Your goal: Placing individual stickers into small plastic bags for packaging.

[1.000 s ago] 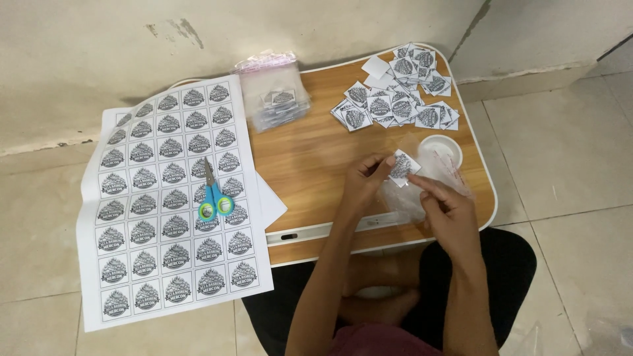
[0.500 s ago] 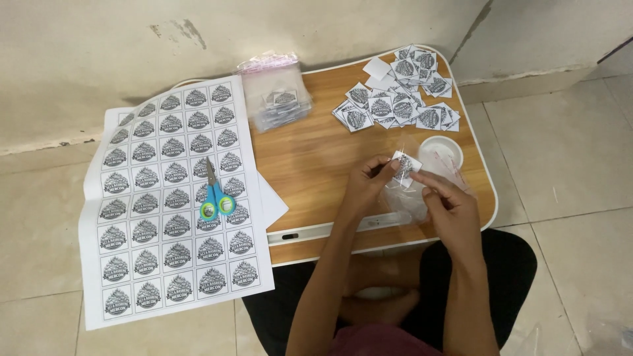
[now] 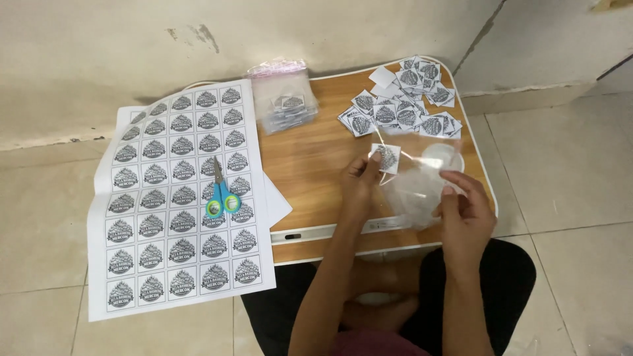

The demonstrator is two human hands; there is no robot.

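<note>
Head view: scissors (image 3: pixel 221 198) on label sheet (image 3: pixel 178 198) — clear of hands.

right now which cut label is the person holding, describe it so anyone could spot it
On the wooden lap table, below the heap of cut labels, the left hand pinches one square label upright. It alone is lifted off the table, beside a clear bag.
</note>
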